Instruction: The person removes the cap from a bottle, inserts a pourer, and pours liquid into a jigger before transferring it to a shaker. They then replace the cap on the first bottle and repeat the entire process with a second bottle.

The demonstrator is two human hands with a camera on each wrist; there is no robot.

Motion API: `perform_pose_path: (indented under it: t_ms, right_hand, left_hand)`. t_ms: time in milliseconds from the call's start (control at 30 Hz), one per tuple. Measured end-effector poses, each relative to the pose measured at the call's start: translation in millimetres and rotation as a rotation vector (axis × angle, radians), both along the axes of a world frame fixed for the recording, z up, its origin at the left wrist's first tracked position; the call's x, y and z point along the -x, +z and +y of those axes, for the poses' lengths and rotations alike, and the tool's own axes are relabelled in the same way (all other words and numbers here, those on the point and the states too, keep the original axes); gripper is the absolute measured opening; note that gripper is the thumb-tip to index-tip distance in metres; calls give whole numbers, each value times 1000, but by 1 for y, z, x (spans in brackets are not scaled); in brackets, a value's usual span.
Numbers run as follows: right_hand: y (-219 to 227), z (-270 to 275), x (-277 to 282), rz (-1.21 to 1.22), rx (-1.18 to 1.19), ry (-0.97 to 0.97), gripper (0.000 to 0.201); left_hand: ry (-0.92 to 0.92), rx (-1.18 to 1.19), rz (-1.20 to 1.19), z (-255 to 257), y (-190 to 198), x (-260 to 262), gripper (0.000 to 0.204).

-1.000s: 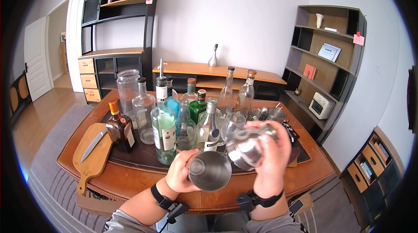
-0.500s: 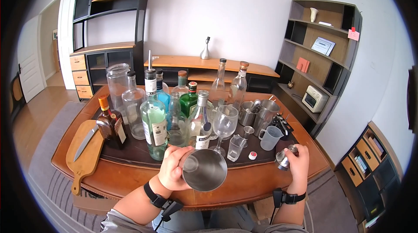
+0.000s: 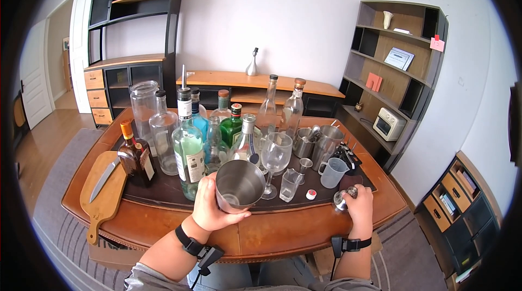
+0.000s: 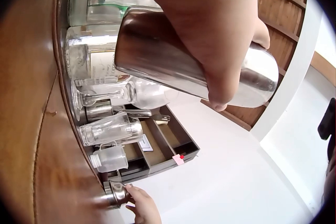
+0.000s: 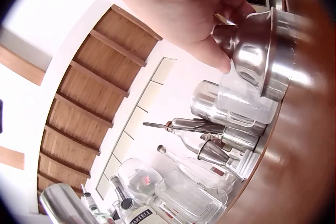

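My left hand (image 3: 209,212) grips a steel shaker tin (image 3: 240,185) above the front of the table, its open mouth showing in the head view. In the left wrist view the fingers wrap round the side of the tin (image 4: 157,50). My right hand (image 3: 361,205) pinches the narrow top of a steel shaker lid (image 3: 341,201) at the table's right front. The right wrist view shows the lid (image 5: 254,50) with its wide rim down at the tabletop. A red-and-white cap (image 3: 311,195) and a plastic measuring jug (image 3: 333,173) are near it.
Several bottles stand behind the tin, including a green-tinted one (image 3: 188,152). A wine glass (image 3: 276,152), a small glass pitcher (image 3: 290,185), a jigger (image 3: 305,165) and metal cups (image 3: 328,147) stand centre right. A knife (image 3: 104,181) lies on a wooden board (image 3: 103,207) at left.
My right hand has carried the shaker lid from beside the tin down to the table at right. The tin in my left hand has shifted left and up.
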State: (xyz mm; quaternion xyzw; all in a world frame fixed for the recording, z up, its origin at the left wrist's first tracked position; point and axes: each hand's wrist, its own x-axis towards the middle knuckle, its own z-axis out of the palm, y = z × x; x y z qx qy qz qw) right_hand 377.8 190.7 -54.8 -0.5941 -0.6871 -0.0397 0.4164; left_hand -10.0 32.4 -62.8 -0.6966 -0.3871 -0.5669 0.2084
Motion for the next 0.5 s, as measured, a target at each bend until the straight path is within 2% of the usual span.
perform_pose_path:
  t_ms: [33, 133, 167, 233, 300, 333, 433, 500]
  right_hand:
    - [3, -5, 5, -47, -65, -42, 48]
    - [26, -19, 26, 41, -153, 172, 55]
    - [28, -20, 34, 64, -106, 298, 52]
    - [24, -22, 61, 199, 98, 501, 60]
    - [12, -14, 85, 177, 249, 617, 71]
    - [23, -20, 97, 94, 389, 607, 79]
    - [7, -5, 117, 4, 410, 675, 67]
    - [-1, 6, 121, 45, 520, 673, 62]
  left_hand:
    - [2, -4, 7, 0, 2, 0, 137]
    - [29, -8, 22, -2, 5, 0, 138]
    - [33, -1, 16, -2, 4, -1, 138]
    - [42, 14, 8, -2, 4, 0, 137]
    - [48, 27, -4, -2, 0, 1, 137]
    - [53, 31, -9, -1, -1, 2, 137]
    - [35, 22, -20, 1, -2, 6, 137]
    - [68, 25, -15, -2, 4, 5, 136]
